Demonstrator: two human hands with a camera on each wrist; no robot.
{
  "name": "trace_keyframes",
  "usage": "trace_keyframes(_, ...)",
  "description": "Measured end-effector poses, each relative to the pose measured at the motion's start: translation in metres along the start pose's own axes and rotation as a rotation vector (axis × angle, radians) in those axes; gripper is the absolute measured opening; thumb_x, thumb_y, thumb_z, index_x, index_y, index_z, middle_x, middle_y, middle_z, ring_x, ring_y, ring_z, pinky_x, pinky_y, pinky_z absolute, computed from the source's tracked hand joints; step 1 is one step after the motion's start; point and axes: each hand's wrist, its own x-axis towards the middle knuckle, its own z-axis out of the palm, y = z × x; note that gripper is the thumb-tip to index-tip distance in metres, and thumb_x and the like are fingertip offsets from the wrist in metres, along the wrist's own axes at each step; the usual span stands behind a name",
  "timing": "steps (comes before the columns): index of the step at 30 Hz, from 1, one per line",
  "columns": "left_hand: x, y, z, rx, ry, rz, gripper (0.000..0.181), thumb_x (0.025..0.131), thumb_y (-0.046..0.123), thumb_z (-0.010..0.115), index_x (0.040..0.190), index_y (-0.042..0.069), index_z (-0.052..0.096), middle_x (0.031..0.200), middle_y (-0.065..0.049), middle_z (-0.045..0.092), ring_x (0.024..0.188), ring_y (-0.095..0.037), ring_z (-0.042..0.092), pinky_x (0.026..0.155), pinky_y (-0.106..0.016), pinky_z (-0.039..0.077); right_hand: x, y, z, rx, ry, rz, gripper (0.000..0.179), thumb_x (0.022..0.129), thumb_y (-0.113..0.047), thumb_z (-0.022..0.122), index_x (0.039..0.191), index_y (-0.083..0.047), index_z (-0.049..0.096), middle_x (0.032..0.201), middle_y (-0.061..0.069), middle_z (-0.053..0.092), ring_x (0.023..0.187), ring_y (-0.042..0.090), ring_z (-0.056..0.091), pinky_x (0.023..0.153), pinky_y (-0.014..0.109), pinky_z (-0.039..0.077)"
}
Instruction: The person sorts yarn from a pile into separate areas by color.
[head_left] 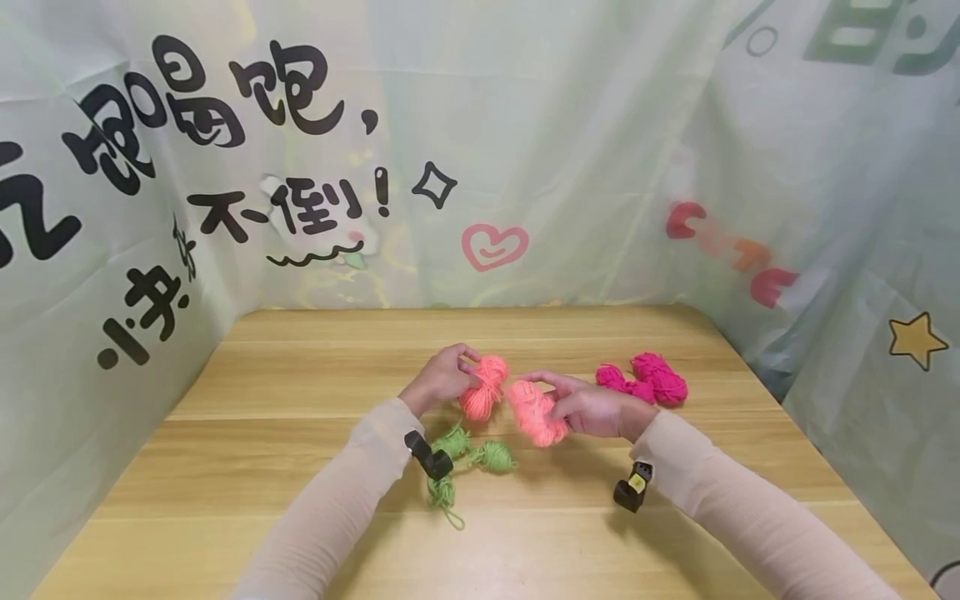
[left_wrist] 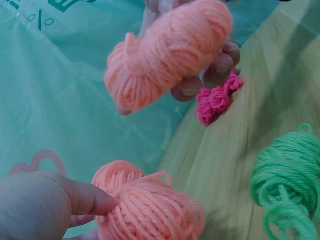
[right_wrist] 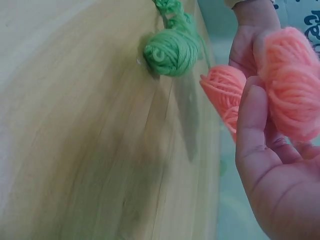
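A coral-pink yarn skein [head_left: 483,388], narrowed at its middle, is pinched by my left hand [head_left: 444,377] above the table. In the left wrist view, the thumb presses on the strands of that skein [left_wrist: 150,210]. My right hand [head_left: 594,406] grips a second coral-pink skein [head_left: 537,414] just to the right of the first, with a small gap between them. The right wrist view shows fingers and thumb around this skein [right_wrist: 295,85]. Green yarn bundles [head_left: 493,457] lie on the table below the hands, partly covered by the left wrist's camera.
Magenta yarn skeins [head_left: 660,380] lie on the wooden table [head_left: 315,358] beyond the right hand. A printed cloth [head_left: 585,167] hangs round the table's back and sides. Black wrist cameras [head_left: 633,487] are strapped to both sleeves. A loose green loop trails towards the front.
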Motion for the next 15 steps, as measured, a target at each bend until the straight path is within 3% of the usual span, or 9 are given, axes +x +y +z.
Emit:
trace_keyframes(7,0.006,-0.003,-0.003,-0.046,0.073,-0.018,0.034,0.083,0.0,0.07,0.115,0.006,0.058,0.101,-0.011,0.061,0.079,-0.02,0.06,0.064,-0.03,0.052,0.005,0.004,-0.009,0.05,0.008,-0.037,0.068,0.084,0.009,0.052,0.145,-0.011,0.03,0.118,0.012,0.057,0.098,0.023,0.064,0.082,0.034,0.054)
trace_keyframes(11,0.01,-0.006,-0.006,-0.086,0.108,-0.038,0.032,0.085,0.003,0.07,0.114,0.006,0.058,0.105,-0.012,0.062,0.084,-0.022,0.061,0.068,-0.034,0.053,0.007,0.008,-0.014,0.085,0.01,-0.047,0.07,0.085,0.007,0.053,0.148,-0.011,0.028,0.12,0.011,0.055,0.098,0.022,0.063,0.083,0.034,0.054)
trace_keyframes(15,0.015,-0.012,-0.009,-0.116,0.139,-0.051,0.032,0.085,0.003,0.07,0.115,0.005,0.057,0.109,-0.013,0.063,0.092,-0.023,0.063,0.069,-0.03,0.053,0.009,0.01,-0.018,0.104,0.04,-0.044,0.075,0.086,0.007,0.052,0.152,-0.011,0.023,0.124,0.011,0.052,0.098,0.021,0.063,0.081,0.032,0.054)
